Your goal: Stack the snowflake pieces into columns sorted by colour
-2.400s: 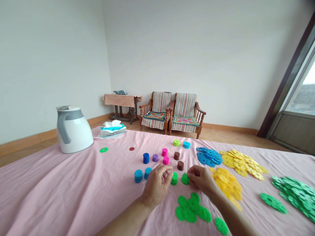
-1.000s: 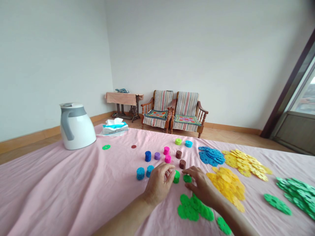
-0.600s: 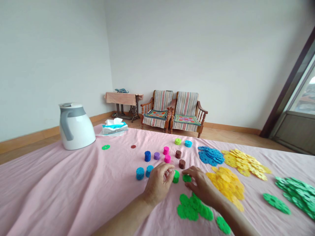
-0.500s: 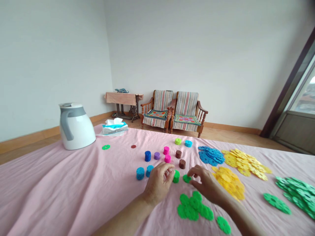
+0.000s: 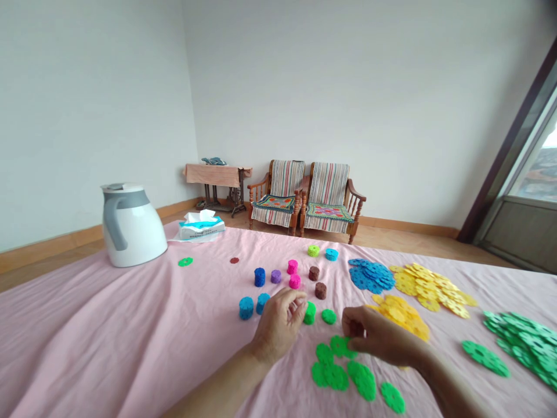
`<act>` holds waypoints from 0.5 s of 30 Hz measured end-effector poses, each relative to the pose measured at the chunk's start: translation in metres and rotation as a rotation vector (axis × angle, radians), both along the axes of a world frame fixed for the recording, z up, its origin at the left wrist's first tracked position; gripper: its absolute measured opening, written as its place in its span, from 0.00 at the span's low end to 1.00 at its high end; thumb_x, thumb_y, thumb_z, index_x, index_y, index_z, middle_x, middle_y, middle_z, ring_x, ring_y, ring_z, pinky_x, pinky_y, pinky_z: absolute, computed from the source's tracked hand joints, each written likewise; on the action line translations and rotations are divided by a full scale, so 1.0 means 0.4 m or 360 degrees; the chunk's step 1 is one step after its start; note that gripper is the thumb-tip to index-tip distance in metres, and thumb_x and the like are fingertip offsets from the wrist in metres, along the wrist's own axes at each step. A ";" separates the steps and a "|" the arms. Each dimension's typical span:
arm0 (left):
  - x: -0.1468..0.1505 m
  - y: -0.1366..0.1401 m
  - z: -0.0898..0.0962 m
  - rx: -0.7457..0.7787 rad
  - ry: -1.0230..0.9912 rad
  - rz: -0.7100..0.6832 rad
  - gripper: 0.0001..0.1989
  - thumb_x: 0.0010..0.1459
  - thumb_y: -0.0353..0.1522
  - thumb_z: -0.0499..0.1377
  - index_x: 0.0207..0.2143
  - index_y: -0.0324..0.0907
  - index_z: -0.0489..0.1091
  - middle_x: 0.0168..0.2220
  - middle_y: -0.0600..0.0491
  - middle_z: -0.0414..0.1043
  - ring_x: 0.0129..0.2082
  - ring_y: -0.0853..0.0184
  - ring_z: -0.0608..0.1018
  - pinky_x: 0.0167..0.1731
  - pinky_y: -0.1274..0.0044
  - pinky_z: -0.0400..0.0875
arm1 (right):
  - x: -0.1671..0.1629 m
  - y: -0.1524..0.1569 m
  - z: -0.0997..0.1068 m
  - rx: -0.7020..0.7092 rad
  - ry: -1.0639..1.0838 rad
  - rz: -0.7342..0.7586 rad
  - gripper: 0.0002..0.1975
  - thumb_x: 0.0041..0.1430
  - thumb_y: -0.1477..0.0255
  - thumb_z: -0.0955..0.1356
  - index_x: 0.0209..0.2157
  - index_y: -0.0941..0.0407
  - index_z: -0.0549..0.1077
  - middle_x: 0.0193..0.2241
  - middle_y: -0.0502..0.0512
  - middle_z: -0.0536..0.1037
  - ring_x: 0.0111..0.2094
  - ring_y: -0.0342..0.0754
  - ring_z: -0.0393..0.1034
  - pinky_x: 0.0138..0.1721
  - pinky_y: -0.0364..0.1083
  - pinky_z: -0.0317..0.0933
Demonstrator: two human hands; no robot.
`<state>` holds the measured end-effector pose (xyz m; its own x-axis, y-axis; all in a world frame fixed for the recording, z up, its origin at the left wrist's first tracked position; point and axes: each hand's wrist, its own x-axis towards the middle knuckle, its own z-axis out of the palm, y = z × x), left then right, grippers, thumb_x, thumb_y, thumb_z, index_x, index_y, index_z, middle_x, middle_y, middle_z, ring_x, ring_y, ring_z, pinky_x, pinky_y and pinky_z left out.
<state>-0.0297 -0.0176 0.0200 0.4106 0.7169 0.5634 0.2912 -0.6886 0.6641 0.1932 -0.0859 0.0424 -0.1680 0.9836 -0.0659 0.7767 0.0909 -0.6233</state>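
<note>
My left hand (image 5: 281, 322) is closed, its thumb and fingers curled together right beside a stack of bright green plastic discs (image 5: 310, 313). Its fingertips seem to touch the stack; whether anything is between them is hidden. Farther right, my right hand (image 5: 376, 334) has its fingers bent in and its thumb at the edge of loose green discs (image 5: 331, 374) lying in a scattered pile. What it pinches, if anything, I cannot make out. Between the hands lies a low, flat green stack (image 5: 328, 316). Two brown stacks (image 5: 321, 291) stand just beyond.
Small stacks in blue (image 5: 246, 308), purple (image 5: 275, 276) and pink (image 5: 292, 267) stand on the pink cloth (image 5: 108, 354). Piles of blue (image 5: 372, 276), yellow (image 5: 435, 287) and dark green discs (image 5: 526, 342) lie right. A white jug (image 5: 134, 232) and tissue pack (image 5: 201, 226) stand left.
My right hand has moved off the flat green disc, right and toward me, to the loose green pile. Discs in that pile have shifted. My left hand has stayed by the green stack.
</note>
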 end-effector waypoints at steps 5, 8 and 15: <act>0.000 0.001 -0.002 0.0003 -0.0007 -0.0008 0.08 0.61 0.31 0.54 0.38 0.39 0.72 0.32 0.51 0.72 0.29 0.68 0.73 0.30 0.78 0.67 | 0.011 0.054 -0.045 0.0200 0.0491 -0.0321 0.01 0.45 0.74 0.65 0.23 0.56 0.67 0.19 0.46 0.68 0.22 0.40 0.62 0.24 0.40 0.54; 0.000 0.001 -0.003 0.0004 -0.0012 -0.0009 0.09 0.61 0.31 0.54 0.39 0.39 0.72 0.32 0.51 0.72 0.28 0.68 0.73 0.29 0.78 0.67 | -0.003 0.083 -0.081 0.0256 0.0744 -0.0571 0.05 0.45 0.69 0.66 0.23 0.56 0.66 0.16 0.46 0.69 0.20 0.41 0.64 0.21 0.40 0.56; -0.002 -0.001 -0.001 -0.0004 0.0004 -0.0012 0.09 0.62 0.32 0.53 0.38 0.39 0.72 0.32 0.51 0.72 0.29 0.68 0.73 0.30 0.78 0.67 | -0.041 0.100 -0.109 0.0197 0.0767 -0.0667 0.06 0.45 0.68 0.67 0.22 0.54 0.66 0.12 0.45 0.70 0.13 0.40 0.61 0.16 0.39 0.53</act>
